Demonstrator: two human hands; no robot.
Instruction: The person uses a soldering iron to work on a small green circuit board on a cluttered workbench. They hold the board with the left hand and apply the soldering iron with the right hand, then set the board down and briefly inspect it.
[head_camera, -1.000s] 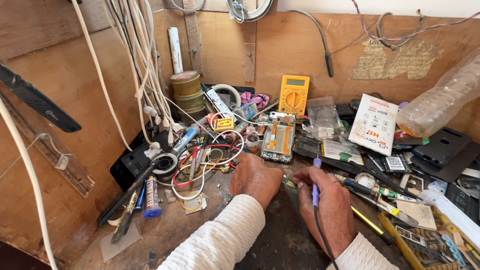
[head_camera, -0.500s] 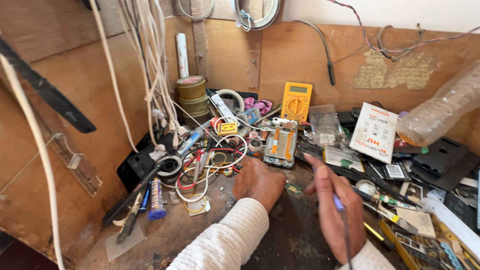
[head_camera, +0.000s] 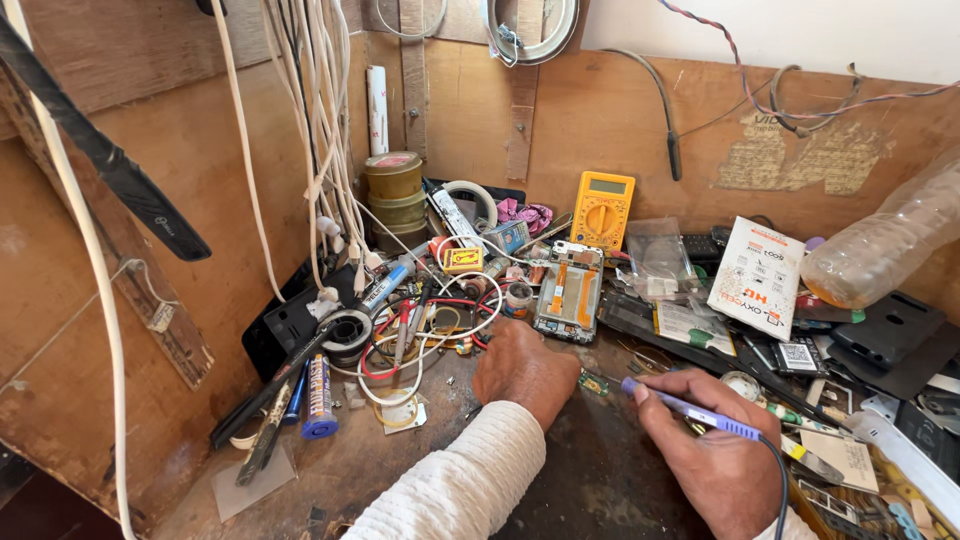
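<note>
Two hands low at near bench; right hand (head_camera: 715, 465) gripping blue soldering iron (head_camera: 690, 410), tip now swung left onto small green board (head_camera: 592, 382); left hand (head_camera: 525, 370) curled, pinning it; soldering contact likely.

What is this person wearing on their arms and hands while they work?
Both hands are bare, with no gloves: the left hand and the right hand. The left arm wears a long white sleeve with a ribbed knit texture. No rings or watch show.

Small green board (head_camera: 594, 383) under left hand (head_camera: 525, 368)
</note>
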